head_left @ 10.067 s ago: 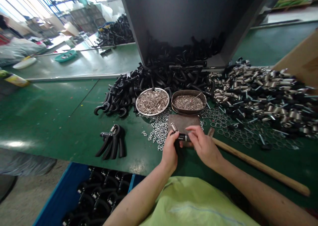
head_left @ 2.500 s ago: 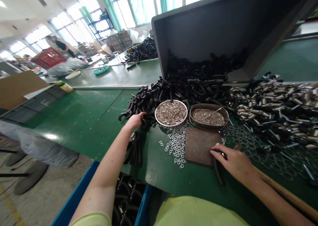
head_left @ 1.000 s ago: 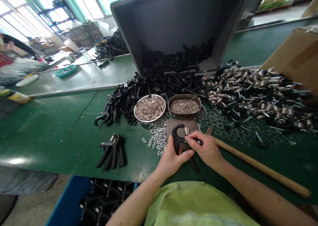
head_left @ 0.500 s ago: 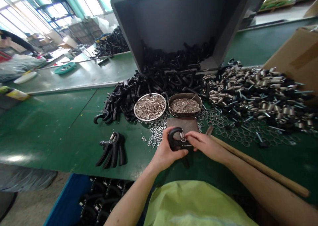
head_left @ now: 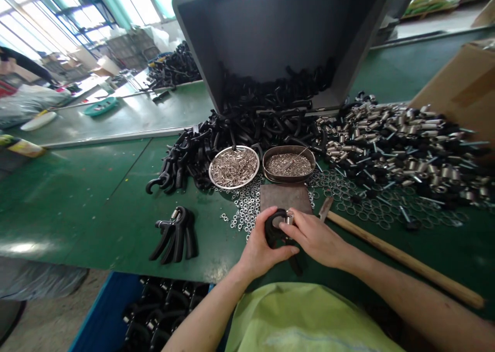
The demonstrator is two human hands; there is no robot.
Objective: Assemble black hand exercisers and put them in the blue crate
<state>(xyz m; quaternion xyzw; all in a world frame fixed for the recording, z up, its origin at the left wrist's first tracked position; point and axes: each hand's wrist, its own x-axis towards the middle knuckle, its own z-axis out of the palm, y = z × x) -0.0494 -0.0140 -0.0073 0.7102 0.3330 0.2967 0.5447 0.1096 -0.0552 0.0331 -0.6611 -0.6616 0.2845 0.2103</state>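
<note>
My left hand (head_left: 260, 249) is wrapped round a black hand grip strengthener (head_left: 271, 232), its thumb along the near side. My right hand (head_left: 319, 238) closes its thumb and fingers on the same grip's metal spring (head_left: 290, 218), at the hooked upper end. Part of the grip is hidden behind my fingers. Just beyond both hands lies a flat metal plate (head_left: 285, 197). Off to the left, several assembled hand grips (head_left: 176, 234) lie bunched together on the green table.
Behind the plate stand a round dish of pins (head_left: 210, 174) and an oval tin (head_left: 288, 178) of small parts. Loose nuts (head_left: 245, 207), rings (head_left: 379, 212) and a spring pile (head_left: 410, 135) surround them. A wooden-handled hammer (head_left: 402, 256) lies right; a blue crate (head_left: 95, 310) stands below left.
Both hands have come slightly nearer my body with the grip strengthener, which has turned. My right fingers have moved left over its hooked end, uncovering more of the plate and hammer head.
</note>
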